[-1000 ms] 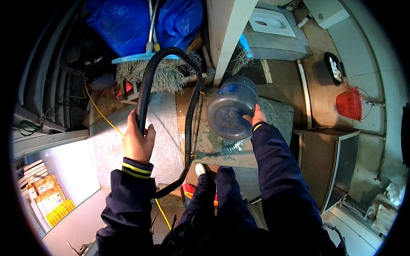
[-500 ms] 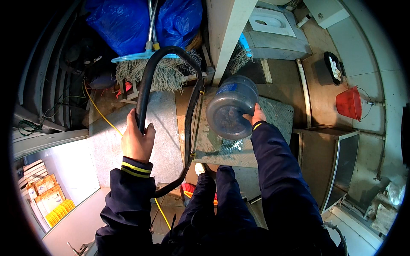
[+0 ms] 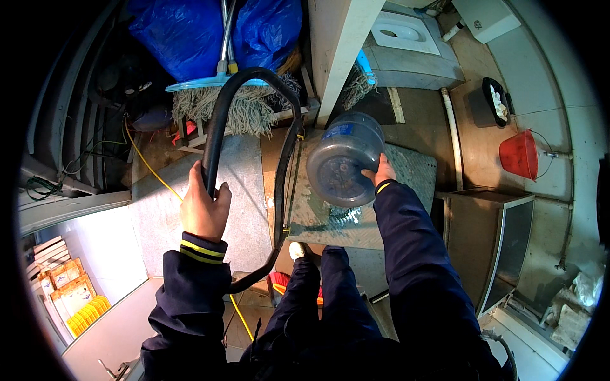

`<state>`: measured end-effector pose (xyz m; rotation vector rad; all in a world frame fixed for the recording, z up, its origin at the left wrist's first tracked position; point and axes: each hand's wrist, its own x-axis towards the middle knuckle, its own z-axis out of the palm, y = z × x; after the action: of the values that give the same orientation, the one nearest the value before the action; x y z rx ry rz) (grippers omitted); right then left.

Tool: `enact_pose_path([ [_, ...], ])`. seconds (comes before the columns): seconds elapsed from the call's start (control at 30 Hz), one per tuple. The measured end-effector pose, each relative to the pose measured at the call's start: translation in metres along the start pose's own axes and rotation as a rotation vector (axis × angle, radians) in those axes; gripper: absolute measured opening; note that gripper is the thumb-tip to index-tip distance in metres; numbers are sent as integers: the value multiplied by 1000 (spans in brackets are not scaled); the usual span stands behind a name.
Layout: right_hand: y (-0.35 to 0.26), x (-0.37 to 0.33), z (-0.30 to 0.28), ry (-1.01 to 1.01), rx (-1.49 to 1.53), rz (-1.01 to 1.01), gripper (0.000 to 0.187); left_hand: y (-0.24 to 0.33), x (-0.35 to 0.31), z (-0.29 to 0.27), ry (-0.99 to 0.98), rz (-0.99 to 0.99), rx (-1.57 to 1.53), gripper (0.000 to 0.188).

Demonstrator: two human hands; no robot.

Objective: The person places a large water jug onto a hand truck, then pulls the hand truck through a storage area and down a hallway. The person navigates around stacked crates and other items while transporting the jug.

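My left hand (image 3: 206,206) is closed around a thick black bent tube (image 3: 220,120). This tube arches up and over, then comes down on the right as a dark strip toward my legs; what it belongs to is hidden. My right hand (image 3: 380,171) grips the edge of a large clear plastic water jug (image 3: 340,168), thumb across its round base. The jug lies tilted, base toward me, with a blue label on its far side. Below it is a textured metal floor plate (image 3: 406,190) with a wet, shiny patch (image 3: 346,216).
Beyond the tube stand a string mop (image 3: 222,111) with a light blue head and blue bags (image 3: 171,38). A yellow hose (image 3: 149,165) crosses the floor at left. To the right are a red bucket (image 3: 518,154), a black bin (image 3: 489,105), a cabinet (image 3: 483,235) and a squat toilet (image 3: 406,32).
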<state>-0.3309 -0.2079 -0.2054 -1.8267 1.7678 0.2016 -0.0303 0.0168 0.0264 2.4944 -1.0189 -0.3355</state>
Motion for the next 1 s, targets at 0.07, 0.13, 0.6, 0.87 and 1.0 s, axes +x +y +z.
enact_pose_path([
  [0.07,-1,-1,-1,-4,0,-6,89,0,0,0,3,2,-3,57],
  [0.13,-2,0,-2,-9,-12,-10,90,0,0,-1,5,-3,-12,56],
  [0.6,-6,28,-68,-110,-92,-244,74,-3,1,-7,35,3,-47,51],
  [0.87,10,89,-96,-223,-211,-272,78,1,2,-3,18,-24,-45,51],
  [1.0,38,133,-101,-245,-143,-342,64,4,4,-3,19,-25,-52,52],
])
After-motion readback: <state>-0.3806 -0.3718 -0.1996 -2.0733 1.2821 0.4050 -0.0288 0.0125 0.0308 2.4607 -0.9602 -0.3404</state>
